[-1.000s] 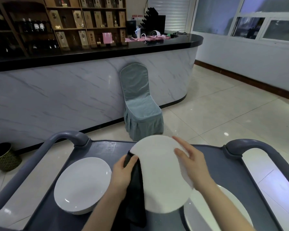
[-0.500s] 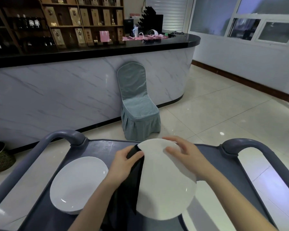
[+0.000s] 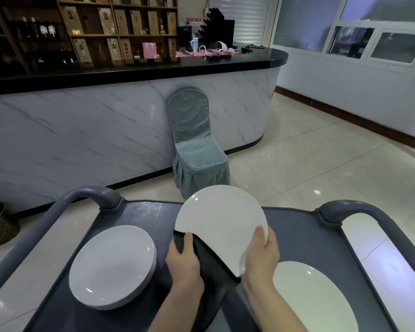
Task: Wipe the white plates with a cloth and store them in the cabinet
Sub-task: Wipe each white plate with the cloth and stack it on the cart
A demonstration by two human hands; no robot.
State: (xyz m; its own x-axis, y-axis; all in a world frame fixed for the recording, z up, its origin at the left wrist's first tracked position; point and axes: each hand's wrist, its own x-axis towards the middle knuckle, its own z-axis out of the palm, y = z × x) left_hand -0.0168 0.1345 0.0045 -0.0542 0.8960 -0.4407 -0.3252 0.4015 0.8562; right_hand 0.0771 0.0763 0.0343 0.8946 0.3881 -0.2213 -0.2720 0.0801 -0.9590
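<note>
My left hand [image 3: 183,262] pinches a dark cloth [image 3: 212,261] against a raised white plate [image 3: 221,219] my right hand [image 3: 261,256] grips; wiping seems midway, stacked plates [image 3: 110,264] wait, storing not yet begun

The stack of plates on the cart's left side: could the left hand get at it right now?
Probably, but not freely: the left hand grips the dark cloth against the held plate. The stack sits just beside it with nothing between, so the way looks open once the cloth is released.
</note>
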